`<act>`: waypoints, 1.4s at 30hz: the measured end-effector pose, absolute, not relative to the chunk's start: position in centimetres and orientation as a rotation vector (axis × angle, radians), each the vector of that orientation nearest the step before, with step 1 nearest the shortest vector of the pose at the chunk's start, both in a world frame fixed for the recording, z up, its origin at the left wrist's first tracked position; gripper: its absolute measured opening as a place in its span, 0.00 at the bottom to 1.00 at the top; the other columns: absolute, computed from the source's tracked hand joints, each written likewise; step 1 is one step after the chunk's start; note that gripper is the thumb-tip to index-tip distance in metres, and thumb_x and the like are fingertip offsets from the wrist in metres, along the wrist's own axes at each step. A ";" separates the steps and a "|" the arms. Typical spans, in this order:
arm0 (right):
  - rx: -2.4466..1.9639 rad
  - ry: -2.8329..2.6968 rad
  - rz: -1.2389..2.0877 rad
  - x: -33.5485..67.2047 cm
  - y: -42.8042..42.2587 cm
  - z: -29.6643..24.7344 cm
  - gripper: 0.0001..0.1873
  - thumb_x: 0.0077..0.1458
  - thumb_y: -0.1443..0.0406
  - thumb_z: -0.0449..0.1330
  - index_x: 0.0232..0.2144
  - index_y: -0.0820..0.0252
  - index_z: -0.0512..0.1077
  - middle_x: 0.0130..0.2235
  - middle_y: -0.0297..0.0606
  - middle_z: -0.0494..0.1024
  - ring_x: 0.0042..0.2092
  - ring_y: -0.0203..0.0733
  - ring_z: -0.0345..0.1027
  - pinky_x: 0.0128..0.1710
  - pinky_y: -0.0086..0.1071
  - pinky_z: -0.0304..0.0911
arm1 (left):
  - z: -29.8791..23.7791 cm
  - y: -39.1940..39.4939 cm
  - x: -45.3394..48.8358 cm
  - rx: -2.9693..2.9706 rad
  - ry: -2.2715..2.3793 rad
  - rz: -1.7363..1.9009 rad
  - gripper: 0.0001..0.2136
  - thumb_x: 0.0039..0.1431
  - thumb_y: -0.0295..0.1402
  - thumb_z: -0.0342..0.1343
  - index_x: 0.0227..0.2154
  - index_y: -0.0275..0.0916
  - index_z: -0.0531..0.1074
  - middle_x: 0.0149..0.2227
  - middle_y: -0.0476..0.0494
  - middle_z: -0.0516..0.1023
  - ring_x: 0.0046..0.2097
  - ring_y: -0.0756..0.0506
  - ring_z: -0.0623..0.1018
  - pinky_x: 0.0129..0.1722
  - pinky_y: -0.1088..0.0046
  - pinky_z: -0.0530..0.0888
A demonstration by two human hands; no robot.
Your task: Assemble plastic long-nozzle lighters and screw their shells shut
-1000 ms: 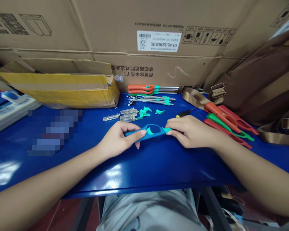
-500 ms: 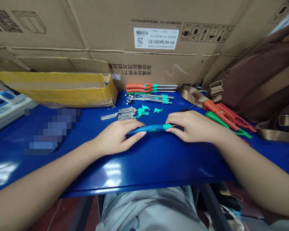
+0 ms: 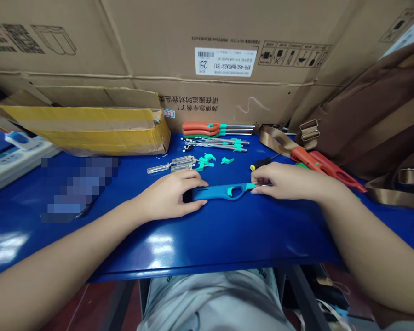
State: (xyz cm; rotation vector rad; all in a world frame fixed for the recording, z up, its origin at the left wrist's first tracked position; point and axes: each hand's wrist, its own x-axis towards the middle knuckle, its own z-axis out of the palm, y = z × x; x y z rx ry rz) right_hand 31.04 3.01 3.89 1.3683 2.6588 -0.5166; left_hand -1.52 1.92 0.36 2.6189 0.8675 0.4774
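Observation:
A blue long-nosed gas lighter [image 3: 215, 192] lies level across the middle of the table, its trigger opening facing up. My left hand [image 3: 169, 195] grips the handle's left end between thumb and fingers. With thumb and fingertips my right hand [image 3: 279, 181] pinches the lighter's metal nozzle, just past the green collar; most of the nozzle is hidden. Behind my left hand are clear fuel tanks [image 3: 159, 168] and green triggers [image 3: 207, 161]. A screwdriver [image 3: 262, 162] with a yellow-ended black handle lies just behind my right hand.
Orange-handled lighters [image 3: 202, 129] and several metal nozzles with wires [image 3: 221, 143] lie farther back. Loose red and orange handle shells [image 3: 331, 170] are at right, near a brown bag [image 3: 369, 110]. A yellow-taped carton [image 3: 83, 140] and a power strip [image 3: 17, 158] stand left.
The lighter has turned from edge-on to flatter, so its trigger opening shows. Both hands have shifted slightly, the right one a little to the right, uncovering the screwdriver's handle.

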 end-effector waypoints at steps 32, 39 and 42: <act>1.923 3.453 -1.079 22.0 3.7 4.6 0.12 0.65 0.57 0.60 0.49 0.52 0.72 0.52 0.41 0.75 0.41 0.44 0.76 0.37 0.39 0.79 | -0.4 -0.5 0.1 2.519 0.992 0.632 0.17 0.67 0.40 0.57 0.54 0.37 0.75 0.48 0.38 0.77 0.50 0.40 0.76 0.54 0.61 0.75; 1.742 3.390 -1.299 19.2 5.9 3.5 0.13 0.64 0.56 0.60 0.48 0.52 0.73 0.52 0.41 0.77 0.45 0.46 0.76 0.44 0.43 0.79 | -0.6 0.8 -1.0 2.644 1.595 0.555 0.34 0.67 0.55 0.50 0.65 0.34 0.64 0.67 0.28 0.65 0.68 0.29 0.62 0.66 0.41 0.59; 1.735 3.357 -1.435 18.7 6.4 3.2 0.14 0.63 0.54 0.61 0.47 0.52 0.72 0.50 0.41 0.77 0.44 0.45 0.77 0.42 0.43 0.79 | -1.0 0.8 -0.9 2.569 1.741 0.342 0.40 0.68 0.59 0.44 0.69 0.30 0.58 0.71 0.24 0.58 0.71 0.26 0.57 0.68 0.35 0.52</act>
